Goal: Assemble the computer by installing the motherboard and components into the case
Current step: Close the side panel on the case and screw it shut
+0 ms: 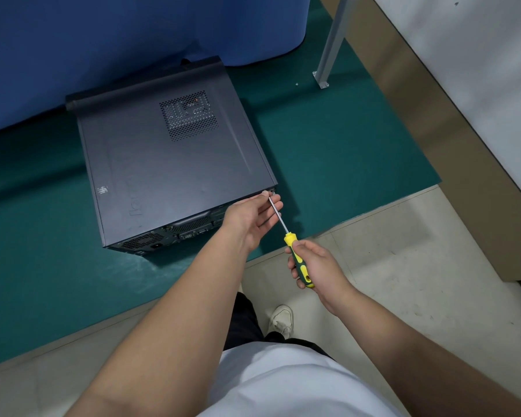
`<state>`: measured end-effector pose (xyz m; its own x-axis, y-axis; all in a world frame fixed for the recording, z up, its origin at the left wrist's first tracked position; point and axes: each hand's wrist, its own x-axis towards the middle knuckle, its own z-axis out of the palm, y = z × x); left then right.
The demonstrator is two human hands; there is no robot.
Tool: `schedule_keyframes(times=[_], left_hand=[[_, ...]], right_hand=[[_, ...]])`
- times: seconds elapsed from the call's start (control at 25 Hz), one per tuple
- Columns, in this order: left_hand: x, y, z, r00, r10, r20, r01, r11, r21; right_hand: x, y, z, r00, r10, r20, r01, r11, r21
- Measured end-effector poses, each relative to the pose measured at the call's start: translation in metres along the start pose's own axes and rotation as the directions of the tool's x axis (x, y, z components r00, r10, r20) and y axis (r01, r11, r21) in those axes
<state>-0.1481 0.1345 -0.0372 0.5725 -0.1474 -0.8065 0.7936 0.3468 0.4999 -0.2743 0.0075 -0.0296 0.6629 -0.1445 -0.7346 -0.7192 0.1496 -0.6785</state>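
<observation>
Item: closed case (169, 164) flat on green mat (328, 152), my right hand (316, 266) gripping screwdriver (295, 251), left hand (253, 215) fingers spread, steadying its tip (presumably seating a rear-corner screw).

**Case on the mat, tool at its near right corner**

I see the dark grey metal computer case (169, 164) lying flat on the green mat (328, 152), centre-left of frame. The yellow-and-green-handled screwdriver (295, 254) runs lower right from its near right corner. A grey metal post (333, 40) stands upper right.
</observation>
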Motion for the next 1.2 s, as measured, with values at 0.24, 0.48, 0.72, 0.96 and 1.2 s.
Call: schedule_keyframes(times=[0.24,0.48,0.72,0.96,1.2], left_hand=[[-0.005,-0.005,-0.004,0.999,0.032,0.034,-0.032,0.999,0.013],[-0.018,-0.019,-0.003,0.993,0.019,0.112,-0.025,0.998,0.051],[-0.022,-0.020,0.001,0.990,0.124,0.067,-0.131,0.986,0.104],[-0.023,-0.020,0.012,0.988,0.155,-0.028,-0.149,0.977,0.151],[-0.029,-0.020,-0.004,0.989,0.074,0.127,-0.088,0.990,0.109]], right_hand=[[0.002,0.001,0.001,0.993,0.082,0.079,-0.095,0.981,0.170],[0.005,-0.001,-0.003,0.932,0.238,0.272,-0.333,0.859,0.388],[0.003,-0.005,-0.002,0.960,0.140,0.241,-0.227,0.894,0.385],[0.004,-0.007,0.007,0.999,-0.004,0.037,-0.001,0.988,0.155],[0.006,-0.010,0.007,0.964,0.163,0.211,-0.219,0.934,0.281]])
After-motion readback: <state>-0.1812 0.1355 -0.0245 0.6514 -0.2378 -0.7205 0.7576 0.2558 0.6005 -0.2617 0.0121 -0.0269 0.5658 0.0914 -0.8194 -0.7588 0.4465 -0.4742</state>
